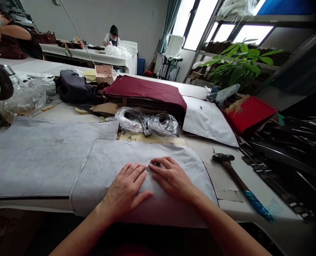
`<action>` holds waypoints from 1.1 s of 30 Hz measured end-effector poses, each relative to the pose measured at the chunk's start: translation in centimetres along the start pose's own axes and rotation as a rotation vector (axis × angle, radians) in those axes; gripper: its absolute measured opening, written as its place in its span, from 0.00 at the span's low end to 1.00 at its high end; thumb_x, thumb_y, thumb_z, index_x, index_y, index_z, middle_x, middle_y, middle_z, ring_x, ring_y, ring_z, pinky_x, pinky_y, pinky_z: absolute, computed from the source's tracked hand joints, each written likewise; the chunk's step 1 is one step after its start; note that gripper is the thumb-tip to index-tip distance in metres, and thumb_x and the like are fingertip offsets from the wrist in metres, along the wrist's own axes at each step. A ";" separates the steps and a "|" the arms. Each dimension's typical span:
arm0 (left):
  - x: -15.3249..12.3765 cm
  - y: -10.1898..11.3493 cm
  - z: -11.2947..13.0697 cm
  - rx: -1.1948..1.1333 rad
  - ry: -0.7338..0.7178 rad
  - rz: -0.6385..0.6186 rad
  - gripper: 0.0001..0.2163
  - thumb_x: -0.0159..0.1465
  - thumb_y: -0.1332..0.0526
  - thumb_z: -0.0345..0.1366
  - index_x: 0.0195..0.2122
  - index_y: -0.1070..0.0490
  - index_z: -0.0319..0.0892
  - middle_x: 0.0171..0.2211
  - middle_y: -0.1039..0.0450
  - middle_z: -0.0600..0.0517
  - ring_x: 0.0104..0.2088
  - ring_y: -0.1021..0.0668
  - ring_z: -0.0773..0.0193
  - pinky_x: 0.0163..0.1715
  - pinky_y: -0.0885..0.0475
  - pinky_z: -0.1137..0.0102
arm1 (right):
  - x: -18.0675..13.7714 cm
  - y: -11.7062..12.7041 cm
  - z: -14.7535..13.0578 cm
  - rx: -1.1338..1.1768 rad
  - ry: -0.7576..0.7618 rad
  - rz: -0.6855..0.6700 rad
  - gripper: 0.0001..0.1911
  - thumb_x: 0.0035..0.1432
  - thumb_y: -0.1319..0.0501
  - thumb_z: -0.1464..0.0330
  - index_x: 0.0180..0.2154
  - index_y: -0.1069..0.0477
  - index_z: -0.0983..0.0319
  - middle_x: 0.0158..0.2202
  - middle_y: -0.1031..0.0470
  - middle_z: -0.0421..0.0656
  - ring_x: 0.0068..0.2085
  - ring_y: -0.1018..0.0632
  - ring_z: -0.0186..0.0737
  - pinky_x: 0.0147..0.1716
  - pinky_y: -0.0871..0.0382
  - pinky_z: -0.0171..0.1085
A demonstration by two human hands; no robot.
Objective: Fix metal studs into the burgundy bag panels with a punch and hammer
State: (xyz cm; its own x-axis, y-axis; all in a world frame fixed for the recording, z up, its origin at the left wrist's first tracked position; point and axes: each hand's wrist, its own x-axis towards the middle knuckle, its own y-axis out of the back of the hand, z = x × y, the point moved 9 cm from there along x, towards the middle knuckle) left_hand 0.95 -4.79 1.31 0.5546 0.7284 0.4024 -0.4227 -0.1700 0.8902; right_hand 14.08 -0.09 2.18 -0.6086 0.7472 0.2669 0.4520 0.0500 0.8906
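Note:
A grey felt-like fabric panel (pixel 112 160) lies at the near edge of the white worktable (pixel 67 112). My left hand (pixel 127 186) rests flat on it with fingers stretched out. My right hand (pixel 171 176) also lies on the panel, fingers together, touching a small dark metal piece (pixel 148 169) between both hands' fingertips. A second, larger grey panel (pixel 41 153) lies to the left, partly under the first one.
A hammer (pixel 235 176) with a blue-wrapped handle lies right of the panel. Clear plastic bags (pixel 147 122), a maroon fabric stack (pixel 147 92), a dark bag (pixel 72 87), a red notebook (pixel 250 112) and a plant (pixel 238 60) sit behind. Other people work at far tables.

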 end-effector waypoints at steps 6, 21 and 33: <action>-0.2 0.0 -0.2 0.014 0.000 0.061 0.23 0.69 0.39 0.50 0.59 0.30 0.41 0.63 0.29 0.46 0.61 0.27 0.47 0.62 0.30 0.48 | 8.4 6.1 8.9 -0.052 -0.287 0.187 0.17 0.71 0.44 0.68 0.56 0.23 0.57 0.56 0.23 0.45 0.55 0.24 0.45 0.55 0.31 0.41; -0.1 -0.2 -0.3 0.029 -0.006 0.063 0.22 0.69 0.38 0.49 0.58 0.29 0.41 0.62 0.29 0.44 0.61 0.26 0.47 0.61 0.28 0.47 | 9.0 6.4 13.4 0.551 -0.453 0.248 0.27 0.61 0.41 0.50 0.50 0.23 0.64 0.33 0.25 0.44 0.32 0.25 0.39 0.34 0.26 0.38; 0.1 0.3 -0.4 -0.055 0.027 0.019 0.23 0.70 0.41 0.51 0.58 0.28 0.39 0.62 0.30 0.42 0.62 0.29 0.46 0.63 0.32 0.47 | 3.1 0.7 2.5 1.136 -0.367 -0.012 0.24 0.61 0.32 0.58 0.57 0.28 0.56 0.37 0.31 0.38 0.37 0.22 0.36 0.40 0.19 0.43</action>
State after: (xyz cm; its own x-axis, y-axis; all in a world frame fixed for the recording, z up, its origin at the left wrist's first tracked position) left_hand 0.56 -4.52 1.51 0.5265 0.7433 0.4126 -0.4724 -0.1476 0.8689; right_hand 14.15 3.92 2.72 -0.4779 0.8781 -0.0250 0.8782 0.4782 0.0072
